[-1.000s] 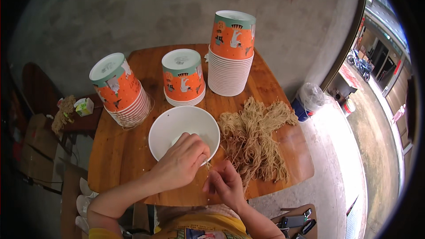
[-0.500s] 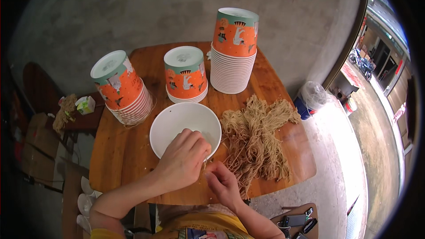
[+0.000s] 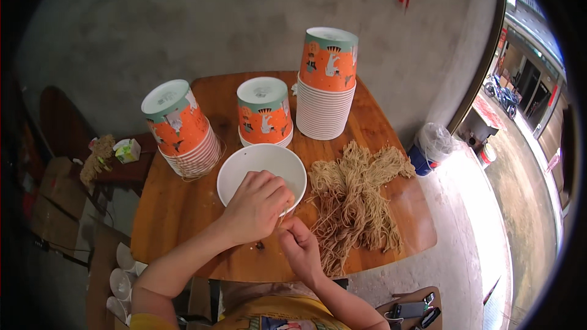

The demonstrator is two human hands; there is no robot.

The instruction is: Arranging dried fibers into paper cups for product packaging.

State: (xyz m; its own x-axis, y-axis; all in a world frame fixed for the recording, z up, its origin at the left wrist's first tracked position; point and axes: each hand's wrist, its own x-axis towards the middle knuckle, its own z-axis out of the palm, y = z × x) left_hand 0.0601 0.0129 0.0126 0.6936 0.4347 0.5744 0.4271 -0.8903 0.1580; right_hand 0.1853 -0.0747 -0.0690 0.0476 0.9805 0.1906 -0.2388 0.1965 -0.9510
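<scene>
A white paper bucket (image 3: 262, 157) stands mouth up on the table, its inside facing me. Across its near right rim lies my left hand (image 3: 257, 205), fingers curled and pinched around a thin tan twine strand (image 3: 282, 215). Just below, my right hand (image 3: 301, 247) is closed, thumb and forefinger pinching the lower part of that strand; the fingertips partly hide it. To the right spreads a big loose bundle of tan twine (image 3: 358, 208), close beside my right hand.
Upside-down orange paper buckets form a tall stack (image 3: 327, 85), a shorter middle stack (image 3: 265, 113) and a tilted left stack (image 3: 182, 128) with twine round its rims. All share the wooden table (image 3: 177, 226). A blue bin (image 3: 425, 150) stands past the right edge, a stool with devices (image 3: 416, 308) lower right.
The view has tilted up slightly, so the table things sit lower in it. My right hand has come up closer to my left hand at the bucket's rim. Both stay pinched.
</scene>
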